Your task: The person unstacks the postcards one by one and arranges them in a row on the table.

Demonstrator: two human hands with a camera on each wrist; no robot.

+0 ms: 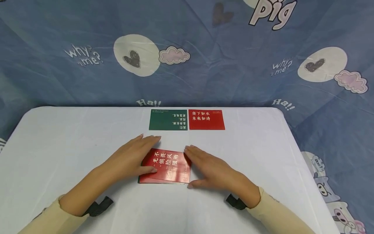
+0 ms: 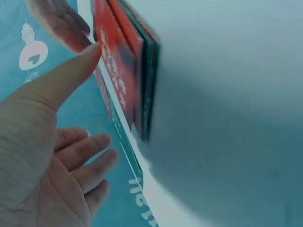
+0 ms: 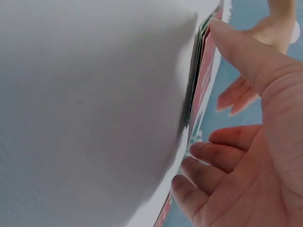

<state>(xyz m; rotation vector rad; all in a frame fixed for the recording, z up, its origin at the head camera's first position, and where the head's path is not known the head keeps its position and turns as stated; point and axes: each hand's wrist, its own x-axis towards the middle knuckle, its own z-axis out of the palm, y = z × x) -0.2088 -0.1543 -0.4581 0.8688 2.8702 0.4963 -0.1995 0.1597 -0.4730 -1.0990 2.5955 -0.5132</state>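
Our left hand (image 1: 131,160): fingers extended, thumb apart, at left edge of red-topped card stack (image 1: 173,169). Our right hand (image 1: 212,169): likewise extended, thumb apart, at right edge. Stack lies on white tabletop (image 1: 73,139) between our hands. Beyond it, we see green card (image 1: 163,121) just left of red card (image 1: 207,123).

A stack of cards (image 1: 172,180) lies flat on a white table (image 1: 263,156), edges slightly uneven; the glossy red top card (image 1: 170,173) bears pale Chinese characters, green and red layers beneath
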